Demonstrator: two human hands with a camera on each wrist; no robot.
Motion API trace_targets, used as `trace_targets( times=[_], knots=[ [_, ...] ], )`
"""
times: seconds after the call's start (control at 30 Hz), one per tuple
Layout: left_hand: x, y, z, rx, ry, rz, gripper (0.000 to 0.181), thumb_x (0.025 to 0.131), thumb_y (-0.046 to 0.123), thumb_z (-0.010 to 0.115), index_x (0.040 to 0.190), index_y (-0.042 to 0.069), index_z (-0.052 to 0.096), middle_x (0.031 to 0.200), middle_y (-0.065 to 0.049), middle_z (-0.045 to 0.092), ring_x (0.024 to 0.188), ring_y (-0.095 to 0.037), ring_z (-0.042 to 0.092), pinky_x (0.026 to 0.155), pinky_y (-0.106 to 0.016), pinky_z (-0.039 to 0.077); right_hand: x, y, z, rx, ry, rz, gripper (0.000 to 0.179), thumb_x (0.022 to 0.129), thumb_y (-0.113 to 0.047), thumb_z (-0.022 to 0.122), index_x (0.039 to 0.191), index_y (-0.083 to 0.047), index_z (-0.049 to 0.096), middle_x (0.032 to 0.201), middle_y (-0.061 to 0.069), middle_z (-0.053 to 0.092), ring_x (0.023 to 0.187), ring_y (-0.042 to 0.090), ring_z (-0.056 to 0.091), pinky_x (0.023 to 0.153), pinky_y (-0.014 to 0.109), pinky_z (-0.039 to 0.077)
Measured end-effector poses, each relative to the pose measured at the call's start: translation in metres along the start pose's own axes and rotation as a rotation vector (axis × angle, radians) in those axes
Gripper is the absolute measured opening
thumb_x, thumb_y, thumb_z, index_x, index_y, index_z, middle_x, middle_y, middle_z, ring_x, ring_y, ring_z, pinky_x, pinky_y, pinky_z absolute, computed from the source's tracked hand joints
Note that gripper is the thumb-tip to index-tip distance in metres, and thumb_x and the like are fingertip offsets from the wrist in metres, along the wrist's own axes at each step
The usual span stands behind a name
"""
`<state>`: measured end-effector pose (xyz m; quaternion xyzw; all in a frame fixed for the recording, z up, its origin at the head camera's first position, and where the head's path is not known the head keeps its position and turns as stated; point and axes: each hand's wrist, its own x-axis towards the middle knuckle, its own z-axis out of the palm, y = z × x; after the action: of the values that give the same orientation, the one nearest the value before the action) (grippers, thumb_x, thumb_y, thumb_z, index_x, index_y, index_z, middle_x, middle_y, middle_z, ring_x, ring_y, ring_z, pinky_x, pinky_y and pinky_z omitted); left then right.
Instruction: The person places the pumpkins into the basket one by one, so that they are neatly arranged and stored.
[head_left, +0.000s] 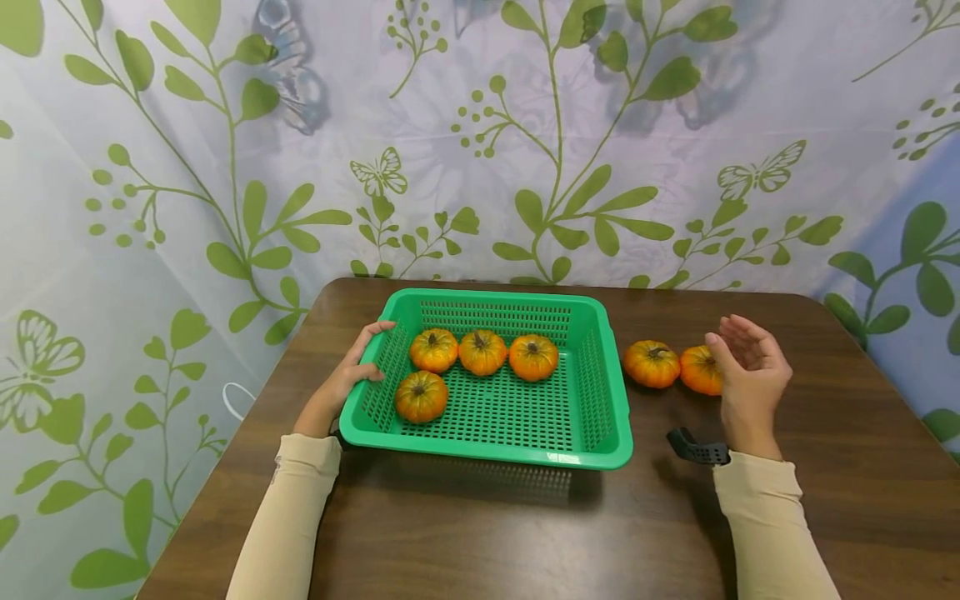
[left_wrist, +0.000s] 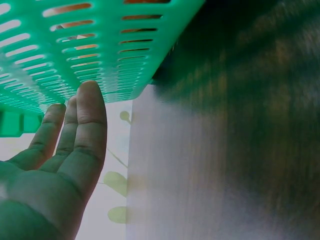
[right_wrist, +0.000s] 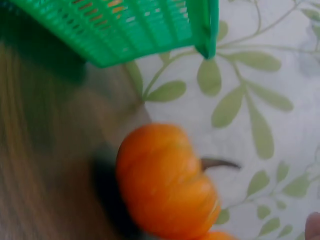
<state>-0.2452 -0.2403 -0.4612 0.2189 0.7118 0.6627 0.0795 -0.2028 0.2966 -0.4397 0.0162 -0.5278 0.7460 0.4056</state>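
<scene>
The left hand (head_left: 348, 379) is holding the left side of a green basket (head_left: 517, 455), with its thumb and one finger reaching over the rim. In the left wrist view, three nearly straight fingers (left_wrist: 91, 120) are lying along the outside of the slotted wall.

Four small orange pumpkins are sitting inside the basket. Three of them, the left pumpkin (head_left: 433, 350), the middle pumpkin (head_left: 482, 352) and the right pumpkin (head_left: 533, 358), are forming a close row towards the far side, while the front pumpkin (head_left: 422, 397) is resting nearer the left front corner.

The right hand (head_left: 756, 379) is hovering to the right of the basket, loosely curved with the thumb spread away from the fingers, and is holding nothing. It is partly covering the outer pumpkin (head_left: 699, 371), which is lying on the brown worktop (head_left: 525, 542) just beside the inner pumpkin (head_left: 651, 364).

Long pale sleeves (head_left: 768, 517) are covering both arms, and a black strap (head_left: 703, 451) is showing at the right wrist. Behind the worktop, a pale cloth (head_left: 420, 125) with green leaves and butterflies is hanging.
</scene>
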Motion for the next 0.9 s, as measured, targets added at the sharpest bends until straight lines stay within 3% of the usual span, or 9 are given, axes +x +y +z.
trace_targets(
  times=[0.13, 0.43, 0.6, 0.77, 0.9],
  knots=[
    [-0.001, -0.001, 0.000, 0.005, -0.001, -0.001, 0.077, 0.084, -0.001, 0.048, 0.158, 0.009, 0.032, 0.166, -0.029, 0.022, 0.132, -0.041, 0.042, 0.092, -0.033, 0.053, 0.002, 0.008, -0.010, -0.025, 0.064, -0.009, 0.036, 0.086, 0.020, 0.076, 0.122, 0.016, 0.072, 0.106, 0.006, 0.079, 0.100, 0.017, 0.071, 0.094, 0.021, 0.053],
    [0.000, -0.003, -0.001, 0.026, -0.001, -0.005, 0.082, 0.083, -0.001, 0.048, 0.161, 0.002, 0.025, 0.169, -0.026, 0.017, 0.136, -0.047, 0.038, 0.094, -0.032, 0.051, 0.007, 0.020, -0.032, -0.050, 0.150, 0.015, 0.039, 0.087, 0.017, 0.078, 0.125, 0.016, 0.071, 0.105, 0.004, 0.077, 0.098, 0.016, 0.068, 0.091, 0.021, 0.051],
    [0.001, -0.002, -0.002, 0.037, 0.004, -0.020, 0.082, 0.082, -0.001, 0.048, 0.161, 0.003, 0.026, 0.169, -0.025, 0.019, 0.134, -0.044, 0.039, 0.094, -0.032, 0.051, 0.008, 0.027, -0.047, -0.124, 0.140, 0.058, 0.037, 0.088, 0.014, 0.077, 0.125, 0.009, 0.074, 0.106, 0.000, 0.075, 0.101, 0.012, 0.066, 0.091, 0.018, 0.049],
    [0.000, 0.000, -0.002, 0.021, -0.005, -0.016, 0.081, 0.083, -0.001, 0.048, 0.161, 0.003, 0.026, 0.167, -0.029, 0.021, 0.133, -0.045, 0.041, 0.092, -0.033, 0.053, 0.006, 0.033, -0.060, -0.226, 0.105, 0.122, 0.036, 0.091, 0.009, 0.077, 0.122, -0.011, 0.078, 0.111, -0.003, 0.073, 0.108, 0.009, 0.064, 0.094, 0.013, 0.049],
    [-0.001, 0.001, -0.001, 0.013, -0.007, -0.017, 0.080, 0.084, 0.000, 0.049, 0.161, 0.006, 0.027, 0.166, -0.029, 0.021, 0.132, -0.045, 0.041, 0.091, -0.034, 0.053, 0.005, 0.035, -0.063, -0.288, 0.087, 0.140, 0.038, 0.092, 0.006, 0.078, 0.123, -0.015, 0.076, 0.112, -0.005, 0.071, 0.108, 0.007, 0.063, 0.096, 0.013, 0.049]
  ],
)
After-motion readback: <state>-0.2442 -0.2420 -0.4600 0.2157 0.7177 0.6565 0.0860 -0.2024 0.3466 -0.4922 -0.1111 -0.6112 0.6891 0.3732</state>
